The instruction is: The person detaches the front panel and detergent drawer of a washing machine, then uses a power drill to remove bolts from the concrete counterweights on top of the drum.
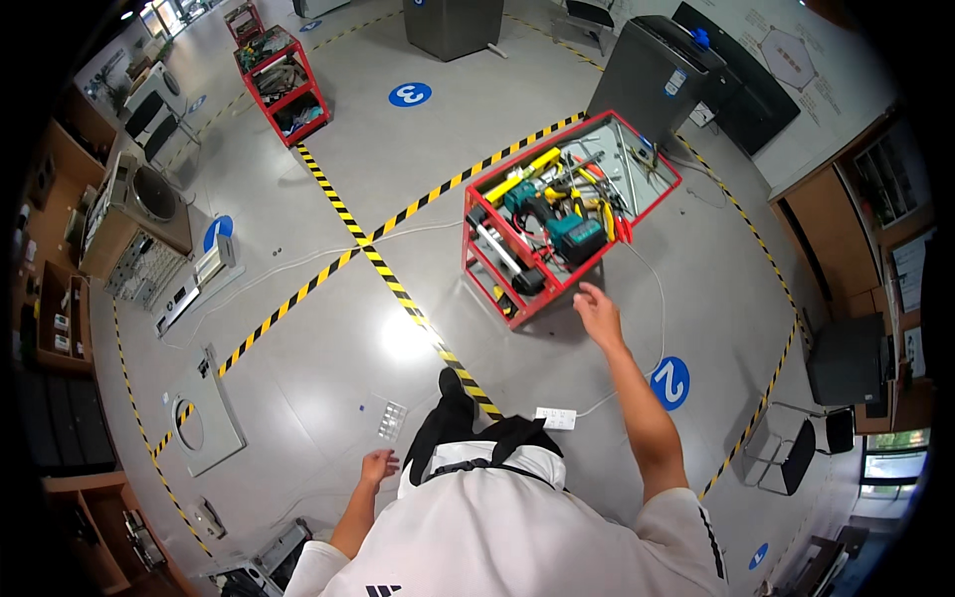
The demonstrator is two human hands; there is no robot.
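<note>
My right hand (599, 316) reaches forward with fingers extended, holding nothing, just short of a red tool cart (497, 316). On the cart's top tray lie a teal-and-black cordless power tool (577, 239), a yellow spirit level (525, 176), and several pliers and screwdrivers jumbled together. Long metal rods (627, 164) rest toward the tray's far right end. Down by my left hip hangs my left hand (378, 466), its fingers loosely bent and apart, with nothing in it. A clear compartment tray (392, 421) lies on the floor just beyond that hand.
A white power strip (555, 418) sits on the floor by my feet, its cable trailing. A washing machine front panel (204, 418) lies at left, near a partly dismantled washer (149, 204). Behind the cart stands a grey washing machine (652, 75). Another red cart (284, 85) is farther off.
</note>
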